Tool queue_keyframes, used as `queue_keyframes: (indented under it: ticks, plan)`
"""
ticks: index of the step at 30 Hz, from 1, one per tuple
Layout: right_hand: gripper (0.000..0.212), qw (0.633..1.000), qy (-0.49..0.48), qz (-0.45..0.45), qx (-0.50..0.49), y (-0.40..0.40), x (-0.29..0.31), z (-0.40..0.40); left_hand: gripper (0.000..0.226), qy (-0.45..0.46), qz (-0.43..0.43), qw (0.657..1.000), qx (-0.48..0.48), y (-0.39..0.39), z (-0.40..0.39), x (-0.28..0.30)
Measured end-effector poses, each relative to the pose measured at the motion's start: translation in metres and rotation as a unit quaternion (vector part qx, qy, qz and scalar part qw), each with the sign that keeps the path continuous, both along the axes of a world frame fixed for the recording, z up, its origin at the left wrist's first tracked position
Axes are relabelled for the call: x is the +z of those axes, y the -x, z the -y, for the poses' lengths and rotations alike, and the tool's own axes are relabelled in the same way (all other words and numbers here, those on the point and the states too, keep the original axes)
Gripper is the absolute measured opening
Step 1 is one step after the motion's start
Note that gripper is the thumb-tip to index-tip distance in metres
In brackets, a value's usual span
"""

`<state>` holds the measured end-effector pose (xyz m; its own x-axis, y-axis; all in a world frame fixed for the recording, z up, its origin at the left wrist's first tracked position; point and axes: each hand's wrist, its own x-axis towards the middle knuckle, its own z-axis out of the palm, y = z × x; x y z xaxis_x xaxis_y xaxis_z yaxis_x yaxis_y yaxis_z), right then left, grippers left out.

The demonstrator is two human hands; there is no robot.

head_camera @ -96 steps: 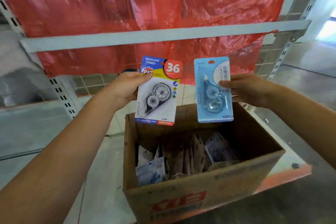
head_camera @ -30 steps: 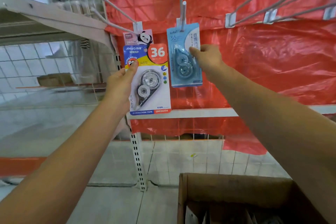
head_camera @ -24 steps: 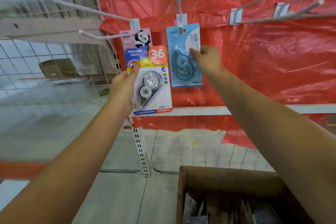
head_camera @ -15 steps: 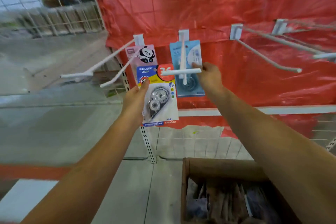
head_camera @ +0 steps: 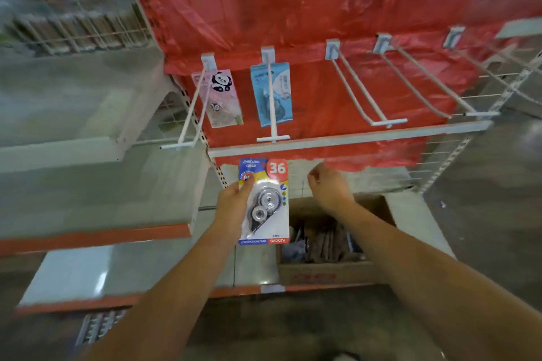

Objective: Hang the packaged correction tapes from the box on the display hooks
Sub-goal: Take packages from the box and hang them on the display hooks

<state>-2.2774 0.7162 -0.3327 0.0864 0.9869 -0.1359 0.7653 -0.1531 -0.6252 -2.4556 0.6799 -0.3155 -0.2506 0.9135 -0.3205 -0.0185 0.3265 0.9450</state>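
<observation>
Left hand (head_camera: 234, 202) gripping a carded correction tape (head_camera: 265, 202) by its left edge, thumb pressed over the printed front near the top; card upright, marked "36" in a red circle, "SMOOTH" along the bottom strip, held below the white shelf rail (head_camera: 349, 139) and just left of the open box. Right hand (head_camera: 330, 187) raised beside it, holding nothing, fingers loosely curled, thumb and forefinger tips close together; well clear of the card.

Above, hanging at the back of a white display hook (head_camera: 272, 102): a blue packaged correction tape (head_camera: 281, 97), against the red plastic sheet (head_camera: 293, 3). On the hook to its left (head_camera: 187, 123), a pink panda-printed package (head_camera: 224, 99), tilted slightly. Further right, empty hooks (head_camera: 368, 97) jutting forward, each ending in a flat crossbar.

Below the hands, a cardboard box (head_camera: 328, 272) resting on the lower shelf (head_camera: 117, 267), open at the top, more packages standing on edge inside; contents too blurred to tell apart. Orange strip along the shelf's front edge. Wire mesh racking (head_camera: 73, 29) at upper left, blurred.
</observation>
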Motion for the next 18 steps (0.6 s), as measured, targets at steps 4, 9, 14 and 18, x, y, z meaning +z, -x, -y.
queue_keyframes:
  ticks: [4, 9, 14, 18]
  plan:
    - [0.022, 0.997, 0.042, 0.054, 0.04, -0.01, 0.027, 0.048, 0.024, 0.032, -0.038, 0.998, -0.048, -0.024, 0.043, 0.02]
    - [0.025, 0.991, 0.058, 0.104, 0.062, -0.043, 0.082, 0.098, 0.026, 0.011, -0.054, 0.995, -0.082, -0.065, 0.085, 0.069]
    - [0.025, 0.986, 0.029, 0.134, 0.093, -0.095, 0.141, 0.154, 0.033, -0.039, -0.074, 0.988, -0.132, -0.113, 0.125, 0.133]
    - [0.027, 0.979, -0.008, 0.184, 0.089, -0.146, 0.202, 0.2, 0.038, -0.109, -0.066, 0.98, -0.155, -0.16, 0.152, 0.186]
